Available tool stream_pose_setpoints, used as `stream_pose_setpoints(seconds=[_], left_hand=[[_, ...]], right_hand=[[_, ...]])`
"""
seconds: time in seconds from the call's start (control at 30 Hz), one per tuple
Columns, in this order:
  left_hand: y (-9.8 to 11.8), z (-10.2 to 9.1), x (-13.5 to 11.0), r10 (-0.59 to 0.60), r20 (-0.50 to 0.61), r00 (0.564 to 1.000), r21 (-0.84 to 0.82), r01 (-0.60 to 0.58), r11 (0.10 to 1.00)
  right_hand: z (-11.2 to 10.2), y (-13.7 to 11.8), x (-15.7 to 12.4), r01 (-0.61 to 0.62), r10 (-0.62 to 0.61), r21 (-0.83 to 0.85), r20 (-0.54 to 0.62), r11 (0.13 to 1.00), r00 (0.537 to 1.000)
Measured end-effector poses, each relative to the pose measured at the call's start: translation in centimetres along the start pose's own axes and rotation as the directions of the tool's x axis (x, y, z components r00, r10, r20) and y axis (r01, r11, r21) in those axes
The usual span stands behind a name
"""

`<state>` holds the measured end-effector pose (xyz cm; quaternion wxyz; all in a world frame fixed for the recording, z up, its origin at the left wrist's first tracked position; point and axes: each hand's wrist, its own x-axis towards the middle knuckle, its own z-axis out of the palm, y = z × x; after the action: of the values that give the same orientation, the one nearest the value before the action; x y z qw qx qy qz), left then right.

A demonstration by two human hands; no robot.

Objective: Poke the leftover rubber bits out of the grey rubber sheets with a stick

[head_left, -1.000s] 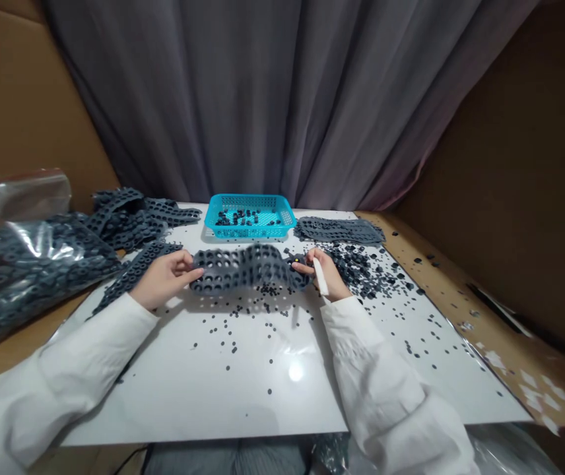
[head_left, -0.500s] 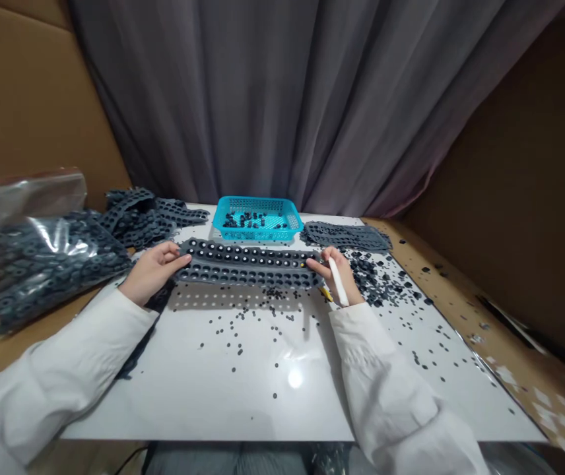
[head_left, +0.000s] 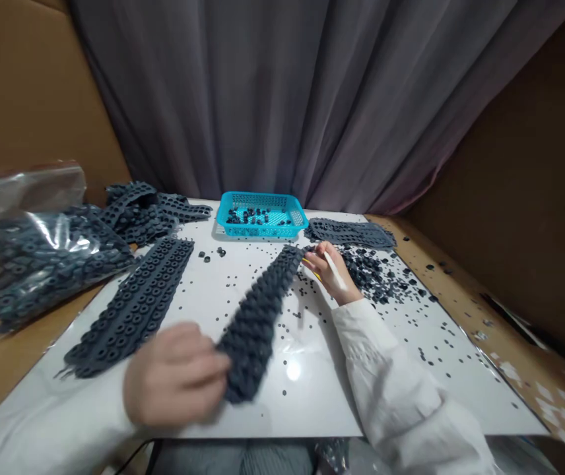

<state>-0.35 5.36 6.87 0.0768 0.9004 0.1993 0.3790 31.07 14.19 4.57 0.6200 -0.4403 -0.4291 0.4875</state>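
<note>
As seen from the head-worn camera, the left hand (head_left: 176, 373), blurred by motion, is clenched on the near end of a dark grey perforated rubber strip (head_left: 257, 323), which slants across the white tabletop (head_left: 312, 402) above its surface. The strip's far end meets the fingertips (head_left: 309, 258) of the right hand (head_left: 331, 272), which grips a white stick (head_left: 334, 269). A second strip (head_left: 129, 307) lies flat at left, near a clear plastic bag of strips (head_left: 45, 254); a blue plastic basket (head_left: 261, 214) stands beyond, and loose dark pieces (head_left: 369, 277) are scattered at right.
</note>
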Motion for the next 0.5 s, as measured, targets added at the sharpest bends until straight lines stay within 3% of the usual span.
stream_pose_setpoints(seconds=[0.03,0.07,0.13,0.23,0.37,0.5], left_hand=[[1.5,1.1,-0.3,0.24,0.082,0.967,0.054,-0.245,0.968],[2.6,2.2,-0.5,0.369,0.153,0.917,0.054,-0.381,0.923],[3.9,4.1,-0.5,0.465,0.198,0.863,0.02,-0.478,0.878],[4.2,5.6,-0.2,0.466,0.224,0.856,-0.028,-0.472,0.881],[3.8,5.9,0.3,0.43,0.279,0.858,-0.02,-0.443,0.896],[3.3,6.0,0.1,0.281,0.396,0.874,0.078,-0.337,0.938]], right_hand=[[0.4,0.5,0.0,-0.007,0.007,0.028,0.009,1.0,1.0],[0.8,1.0,0.0,-0.018,0.017,0.049,0.03,0.999,0.999],[1.7,1.9,-0.2,-0.041,0.037,0.07,0.058,0.997,0.998],[3.1,2.7,-0.4,-0.077,0.068,0.094,0.099,0.993,0.993],[5.1,2.6,0.6,-0.09,0.076,0.082,0.16,0.993,0.984],[6.1,2.5,2.3,-0.044,0.038,0.026,0.209,0.999,0.977]])
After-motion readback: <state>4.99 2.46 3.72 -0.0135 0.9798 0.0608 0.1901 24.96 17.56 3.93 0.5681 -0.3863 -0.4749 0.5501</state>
